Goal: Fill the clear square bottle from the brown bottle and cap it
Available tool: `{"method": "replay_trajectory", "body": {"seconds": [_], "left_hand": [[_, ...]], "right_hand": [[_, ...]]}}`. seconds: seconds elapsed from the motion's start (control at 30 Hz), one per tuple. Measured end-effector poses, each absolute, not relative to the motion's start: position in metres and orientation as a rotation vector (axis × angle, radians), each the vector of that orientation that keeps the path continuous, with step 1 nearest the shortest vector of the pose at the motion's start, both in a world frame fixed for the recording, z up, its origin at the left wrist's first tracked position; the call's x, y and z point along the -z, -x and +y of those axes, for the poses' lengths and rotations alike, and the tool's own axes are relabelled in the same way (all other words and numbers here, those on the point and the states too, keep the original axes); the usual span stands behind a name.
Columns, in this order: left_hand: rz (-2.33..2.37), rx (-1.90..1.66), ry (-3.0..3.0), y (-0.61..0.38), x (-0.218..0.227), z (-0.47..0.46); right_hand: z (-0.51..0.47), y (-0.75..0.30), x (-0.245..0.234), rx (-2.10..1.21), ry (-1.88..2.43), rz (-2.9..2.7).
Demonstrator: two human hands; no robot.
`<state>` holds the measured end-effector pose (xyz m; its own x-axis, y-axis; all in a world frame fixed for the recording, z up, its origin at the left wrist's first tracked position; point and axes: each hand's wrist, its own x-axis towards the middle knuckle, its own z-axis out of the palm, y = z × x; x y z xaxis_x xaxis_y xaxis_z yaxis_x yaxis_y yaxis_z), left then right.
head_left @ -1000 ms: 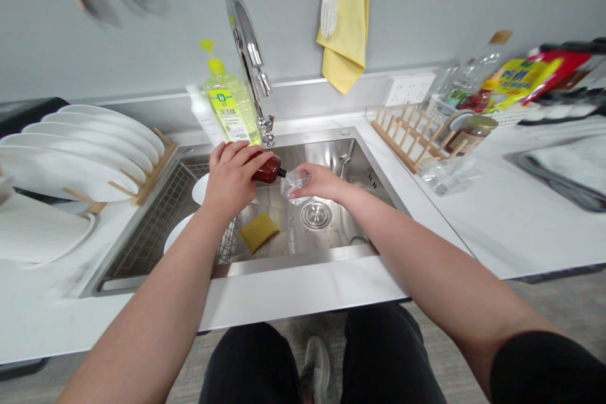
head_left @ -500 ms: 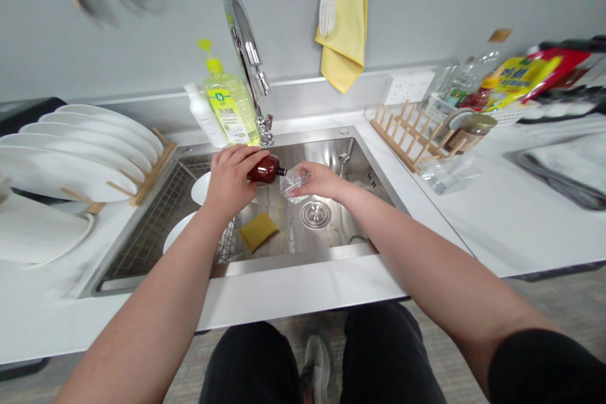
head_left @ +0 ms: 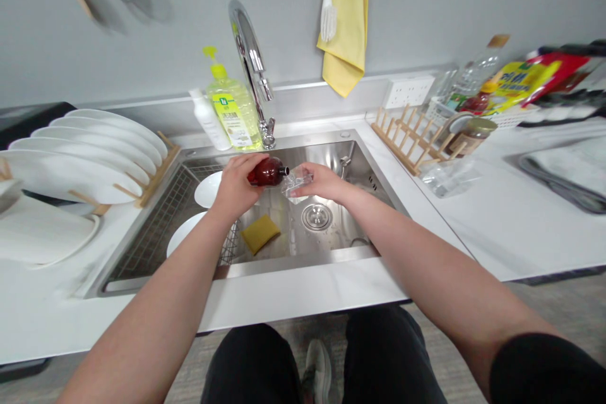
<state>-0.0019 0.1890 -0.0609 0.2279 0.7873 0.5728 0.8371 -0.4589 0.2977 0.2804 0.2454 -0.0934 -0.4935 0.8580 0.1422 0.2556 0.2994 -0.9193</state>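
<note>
Over the sink (head_left: 303, 259), my left hand (head_left: 239, 184) is wrapped round a dark red-brown bottle (head_left: 269, 172). The bottle lies tilted on its side, its black-rimmed neck pointing right. My right hand (head_left: 322, 182) grips a small clear cup (head_left: 294, 183), which is tipped with its mouth towards the bottle's neck. The two almost meet; whether they touch I cannot tell. Whether liquid runs between them does not show. Below my hands a yellow sponge (head_left: 260, 233) rests in the sink, left of the drain (head_left: 317, 217).
White plates (head_left: 89, 158) stand in a wooden rack at left, beside a white jug (head_left: 42, 227). Behind the sink are a faucet (head_left: 250, 57), a yellow-green dish soap bottle (head_left: 231, 110) and a white bottle (head_left: 209, 120). A wooden rack (head_left: 411, 139) and jar (head_left: 471, 136) stand at right.
The camera view has shifted slightly, so the whole scene sits a little lower and further right. Both hands keep their hold on the bottle and the cup, with little other movement.
</note>
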Motion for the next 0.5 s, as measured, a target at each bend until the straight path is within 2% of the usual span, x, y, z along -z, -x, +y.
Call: {"method": "replay_trajectory", "body": {"seconds": [0.23, 0.5], "left_hand": [[-1.667, 1.112, 2.384, 0.0025, 0.0608, 0.1889], [-1.841, 1.384, 2.324, -0.0003, 0.0642, 0.1862]], "right_hand": [[0.2424, -0.2799, 0.0902, -1.223, 0.968, -1.895], [0.2417, -0.276, 0.0882, -1.335, 0.875, -1.789]]}}
